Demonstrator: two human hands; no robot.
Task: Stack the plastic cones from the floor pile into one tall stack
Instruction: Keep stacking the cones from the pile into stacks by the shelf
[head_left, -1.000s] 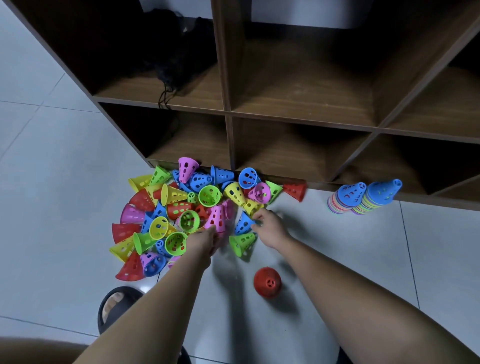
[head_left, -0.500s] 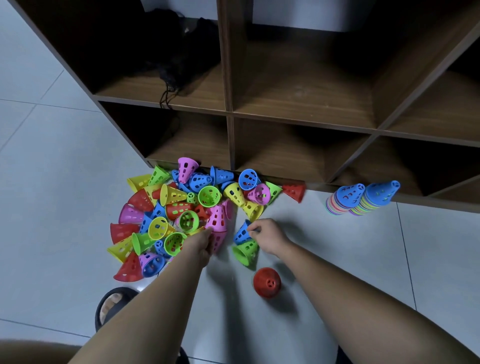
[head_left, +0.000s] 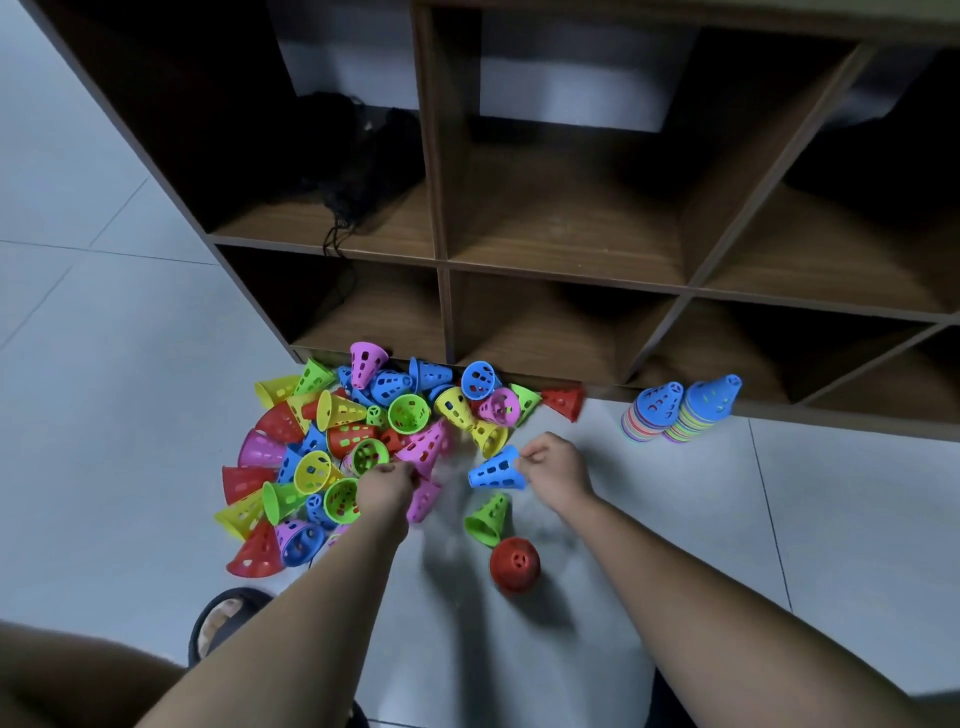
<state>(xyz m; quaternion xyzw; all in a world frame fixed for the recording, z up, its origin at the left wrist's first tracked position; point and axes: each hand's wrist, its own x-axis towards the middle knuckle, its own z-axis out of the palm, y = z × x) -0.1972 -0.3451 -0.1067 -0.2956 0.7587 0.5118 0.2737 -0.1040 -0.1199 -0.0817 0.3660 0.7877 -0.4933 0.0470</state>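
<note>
Your right hand has its fingers curled in a pinch on the narrow tip of a blue cone. The cone hangs off the hand toward 9 o'clock, its long axis running from the tip at 1 o'clock down to the open mouth at 7 o'clock. Your left hand is closed on a pink cone at the near edge of the pile; motion blur hides the exact grip. A green cone and a red cone lie loose on the floor at 7 and 6 o'clock of the right hand. The two stacks stand at 2 o'clock from that hand, well apart, against the shelf unit, so the right hand is the nearer one and the blue cone needs its mouth turned down. A second ago the blue cone lay at the pile's edge under your fingers; now it is clear of the pile, and the pink cone has tipped.
</note>
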